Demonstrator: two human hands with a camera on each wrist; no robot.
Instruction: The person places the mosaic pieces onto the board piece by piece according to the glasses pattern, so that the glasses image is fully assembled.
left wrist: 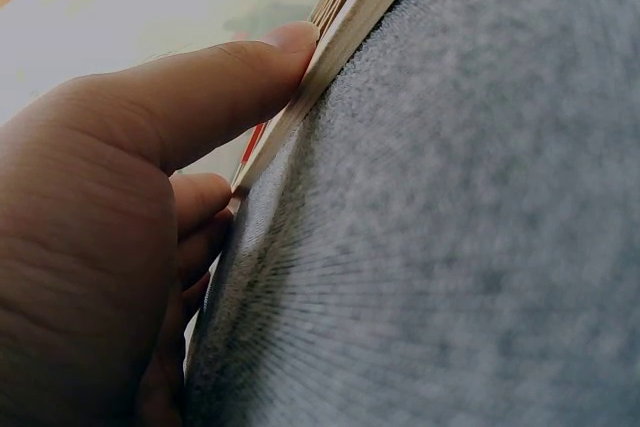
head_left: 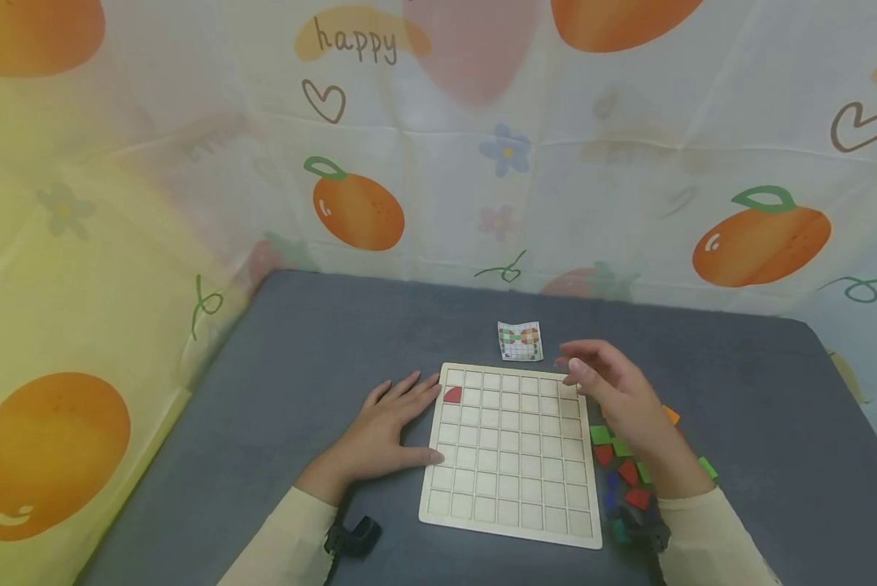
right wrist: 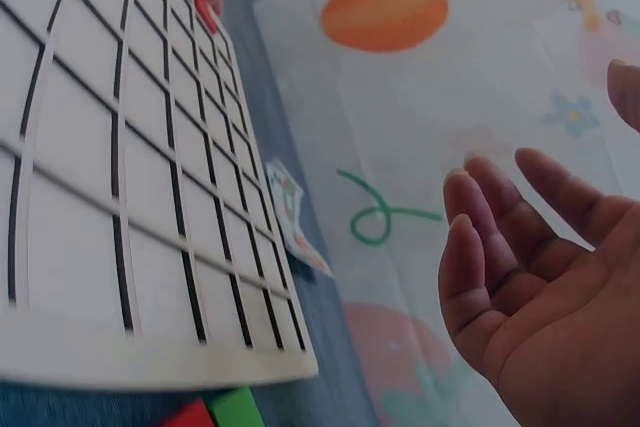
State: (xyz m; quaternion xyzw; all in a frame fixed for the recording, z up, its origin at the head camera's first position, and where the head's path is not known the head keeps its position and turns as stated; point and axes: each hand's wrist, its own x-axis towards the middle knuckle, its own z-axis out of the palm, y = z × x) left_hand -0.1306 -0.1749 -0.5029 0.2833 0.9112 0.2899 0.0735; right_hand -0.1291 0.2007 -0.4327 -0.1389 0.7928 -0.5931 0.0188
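Note:
A pale wooden grid board (head_left: pixel 510 533) lies flat on the dark table, one red quarter-round piece (head_left: pixel 453 395) in a cell near its upper left corner. Against the board's left edge rests my left hand (head_left: pixel 380 431), fingers spread and thumb touching the rim; the left wrist view shows the thumb (left wrist: pixel 220 87) on that edge. Over the board's upper right corner hovers my right hand (head_left: pixel 621 399), empty, its fingers loosely bent and apart. The right wrist view shows this hand (right wrist: pixel 560 277) beside the board, touching nothing.
A small patterned card (head_left: pixel 521 342) lies just behind the board. Several loose pieces, among them a green one (head_left: pixel 599 435) and a red one (head_left: pixel 637 499), are scattered right of the board, partly under my right forearm. A printed cloth (head_left: pixel 438 203) hangs behind the table.

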